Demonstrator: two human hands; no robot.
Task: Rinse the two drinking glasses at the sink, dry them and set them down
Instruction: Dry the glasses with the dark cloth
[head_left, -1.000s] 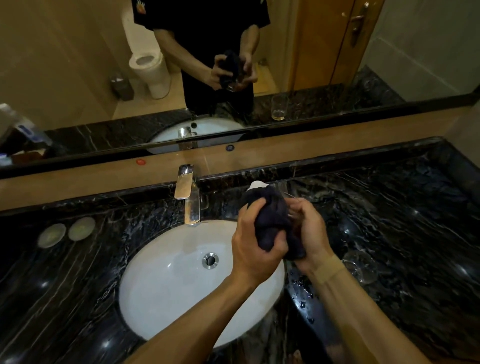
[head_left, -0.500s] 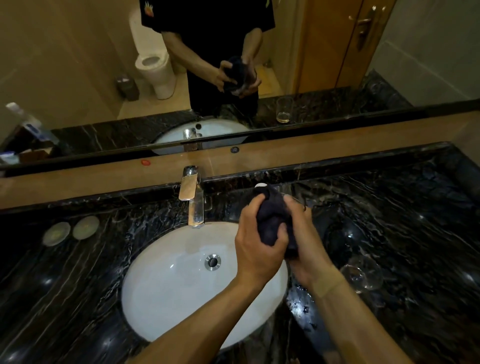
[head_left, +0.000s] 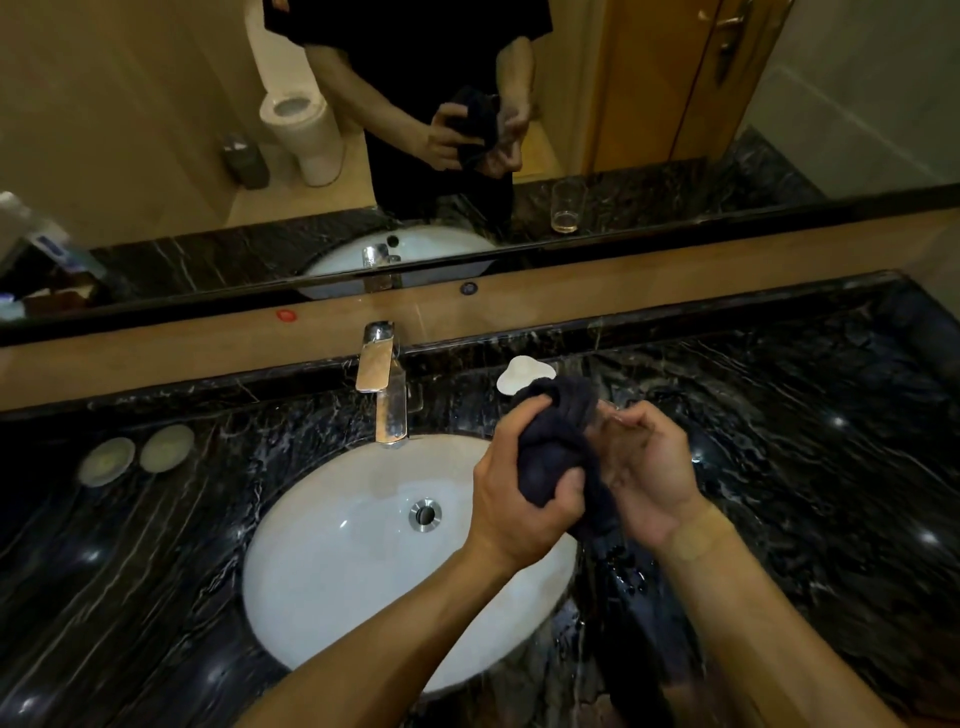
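Your L hand (head_left: 524, 499) is fisted round a dark cloth (head_left: 558, 447), thumb clamped over the bunched part, just right of the white sink basin (head_left: 363, 551). Your R hand (head_left: 647, 478) is beside the cloth, fingers curled; a clear glass (head_left: 615, 423) shows faintly betw. its fingertips and the cloth, rim just visible, rest hidden, so can't tell for sure if the R hand has hold of it. Cloth end hangs down over the basin's right rim.

2nd glass: not visible directly on the counter; mirror (head_left: 156, 130) reflection shows one standing upright (head_left: 568, 205) on the counter right of the basin.

Chrome tap (head_left: 382, 384) behind the basin, drain (head_left: 425, 514) in the middle of the bowl. White soap dish (head_left: 519, 371) behind the cloth, right of the tap. Two round pale discs (head_left: 137, 457) left of the basin on the black marble counter (head_left: 805, 441). Water drops on the counter right of the basin rim.
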